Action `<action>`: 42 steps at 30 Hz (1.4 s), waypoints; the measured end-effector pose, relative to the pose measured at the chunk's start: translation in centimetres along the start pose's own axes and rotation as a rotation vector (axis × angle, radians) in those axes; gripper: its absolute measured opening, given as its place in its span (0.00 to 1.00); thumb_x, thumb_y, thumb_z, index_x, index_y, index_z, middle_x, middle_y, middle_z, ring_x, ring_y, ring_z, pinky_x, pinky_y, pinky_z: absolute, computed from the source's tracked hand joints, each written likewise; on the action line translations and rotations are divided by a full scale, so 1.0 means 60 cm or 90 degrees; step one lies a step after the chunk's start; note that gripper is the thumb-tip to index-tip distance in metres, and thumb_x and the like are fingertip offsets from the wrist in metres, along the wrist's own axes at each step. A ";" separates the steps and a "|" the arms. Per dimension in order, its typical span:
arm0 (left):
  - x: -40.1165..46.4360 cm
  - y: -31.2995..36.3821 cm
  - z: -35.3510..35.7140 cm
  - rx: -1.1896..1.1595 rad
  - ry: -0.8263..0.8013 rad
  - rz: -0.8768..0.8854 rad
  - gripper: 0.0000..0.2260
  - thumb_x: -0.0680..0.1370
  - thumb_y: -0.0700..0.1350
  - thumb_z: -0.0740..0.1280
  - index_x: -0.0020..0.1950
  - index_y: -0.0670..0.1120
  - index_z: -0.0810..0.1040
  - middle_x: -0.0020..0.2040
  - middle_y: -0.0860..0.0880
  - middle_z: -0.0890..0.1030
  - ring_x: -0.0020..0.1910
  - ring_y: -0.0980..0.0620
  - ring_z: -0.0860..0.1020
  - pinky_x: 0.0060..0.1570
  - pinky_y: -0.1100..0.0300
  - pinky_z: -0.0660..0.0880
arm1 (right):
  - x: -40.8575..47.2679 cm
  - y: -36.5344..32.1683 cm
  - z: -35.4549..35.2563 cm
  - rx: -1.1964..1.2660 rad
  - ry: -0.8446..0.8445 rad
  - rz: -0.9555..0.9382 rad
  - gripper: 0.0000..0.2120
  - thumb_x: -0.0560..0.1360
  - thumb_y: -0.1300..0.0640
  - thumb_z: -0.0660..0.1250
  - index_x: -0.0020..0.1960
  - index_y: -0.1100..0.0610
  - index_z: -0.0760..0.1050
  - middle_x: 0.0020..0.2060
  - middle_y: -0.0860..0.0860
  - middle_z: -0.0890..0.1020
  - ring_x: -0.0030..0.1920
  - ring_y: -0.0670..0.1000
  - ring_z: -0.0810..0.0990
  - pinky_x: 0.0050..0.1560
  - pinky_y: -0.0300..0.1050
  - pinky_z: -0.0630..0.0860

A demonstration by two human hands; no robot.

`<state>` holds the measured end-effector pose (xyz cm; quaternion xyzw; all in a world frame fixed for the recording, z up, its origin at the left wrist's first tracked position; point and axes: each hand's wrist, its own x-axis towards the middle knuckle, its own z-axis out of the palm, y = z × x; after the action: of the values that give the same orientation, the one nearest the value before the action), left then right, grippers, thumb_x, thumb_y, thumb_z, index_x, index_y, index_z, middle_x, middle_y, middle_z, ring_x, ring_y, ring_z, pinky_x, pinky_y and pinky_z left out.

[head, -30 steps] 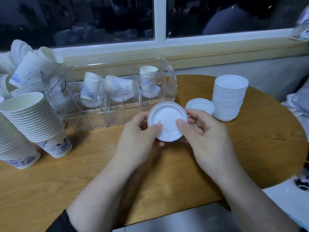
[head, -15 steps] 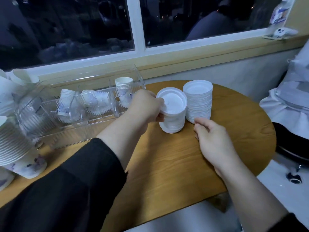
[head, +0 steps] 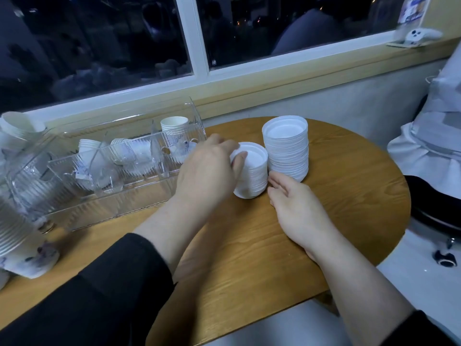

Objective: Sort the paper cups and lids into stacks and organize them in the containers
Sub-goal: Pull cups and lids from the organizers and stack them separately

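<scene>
Two white lid stacks upright on wood surface (head: 336, 221), touching: short stack (head: 253, 174) left, taller stack (head: 287, 148) right. Clear ribbed container (head: 104, 171) further left, compartments holding printed paper cups (head: 173, 126) and loose lids. Nested cup stack (head: 17, 243) tilted at far left edge.

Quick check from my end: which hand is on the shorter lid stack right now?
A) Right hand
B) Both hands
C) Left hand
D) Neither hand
C: the left hand grips the shorter lid stack at its top rim, while the right hand lies open on the table beside it.
</scene>
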<state>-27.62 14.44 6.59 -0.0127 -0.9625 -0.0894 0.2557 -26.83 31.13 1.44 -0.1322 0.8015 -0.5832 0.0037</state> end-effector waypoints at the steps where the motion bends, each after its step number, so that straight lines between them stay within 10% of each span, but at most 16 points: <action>1: -0.006 -0.003 0.002 0.010 -0.013 0.064 0.16 0.81 0.55 0.61 0.57 0.47 0.83 0.59 0.46 0.81 0.56 0.41 0.77 0.55 0.51 0.73 | 0.001 0.000 0.002 0.003 0.002 -0.007 0.12 0.79 0.63 0.57 0.60 0.59 0.73 0.55 0.63 0.78 0.57 0.63 0.76 0.60 0.66 0.73; 5: -0.016 -0.019 0.023 0.059 -0.085 0.155 0.18 0.78 0.56 0.57 0.52 0.48 0.83 0.57 0.50 0.83 0.68 0.44 0.75 0.67 0.47 0.67 | 0.006 0.003 0.008 -0.002 0.005 -0.024 0.11 0.78 0.62 0.57 0.55 0.54 0.76 0.45 0.58 0.81 0.46 0.59 0.78 0.52 0.60 0.76; 8: -0.016 -0.019 0.027 0.018 -0.087 0.150 0.15 0.78 0.51 0.59 0.52 0.47 0.82 0.51 0.50 0.83 0.56 0.44 0.79 0.56 0.51 0.71 | 0.008 0.005 0.010 -0.023 -0.003 -0.022 0.10 0.78 0.62 0.57 0.51 0.55 0.77 0.38 0.60 0.76 0.36 0.55 0.72 0.40 0.51 0.72; 16: -0.035 -0.018 0.029 -0.061 -0.138 0.127 0.19 0.79 0.43 0.58 0.68 0.47 0.76 0.64 0.50 0.79 0.63 0.46 0.75 0.61 0.55 0.72 | 0.007 0.005 0.010 -0.032 0.003 -0.032 0.12 0.80 0.61 0.56 0.54 0.54 0.78 0.33 0.53 0.75 0.37 0.54 0.73 0.40 0.51 0.72; 20: -0.035 -0.021 0.031 -0.092 -0.157 0.096 0.26 0.74 0.45 0.53 0.72 0.46 0.73 0.69 0.49 0.75 0.70 0.47 0.71 0.66 0.47 0.72 | 0.009 0.011 0.013 -0.029 0.011 -0.024 0.16 0.82 0.59 0.58 0.65 0.50 0.77 0.38 0.38 0.77 0.41 0.37 0.75 0.44 0.33 0.69; 31: -0.109 -0.071 -0.025 -0.276 0.096 -0.080 0.12 0.82 0.47 0.63 0.64 0.49 0.78 0.59 0.54 0.80 0.59 0.55 0.77 0.62 0.57 0.72 | -0.017 -0.032 0.000 0.032 0.238 -0.072 0.09 0.80 0.54 0.64 0.45 0.47 0.81 0.36 0.47 0.83 0.39 0.46 0.81 0.44 0.45 0.79; 39: -0.209 -0.192 -0.101 -0.239 0.094 -0.218 0.09 0.81 0.48 0.66 0.59 0.52 0.81 0.52 0.57 0.82 0.54 0.56 0.80 0.56 0.54 0.76 | -0.061 -0.109 0.091 -0.011 0.094 -0.178 0.07 0.79 0.53 0.66 0.47 0.44 0.82 0.41 0.47 0.85 0.43 0.53 0.82 0.46 0.47 0.78; 42: -0.229 -0.224 -0.120 -0.206 0.049 -0.244 0.10 0.80 0.52 0.65 0.59 0.54 0.80 0.51 0.57 0.83 0.53 0.55 0.80 0.56 0.53 0.76 | -0.033 -0.155 0.141 -0.099 0.033 -0.262 0.07 0.79 0.55 0.66 0.51 0.46 0.82 0.46 0.40 0.83 0.50 0.42 0.81 0.52 0.33 0.74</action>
<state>-13.09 0.22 3.69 0.1326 -0.9099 -0.2899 0.2653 -21.67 21.02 7.13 -0.2780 0.7998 -0.5114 -0.1464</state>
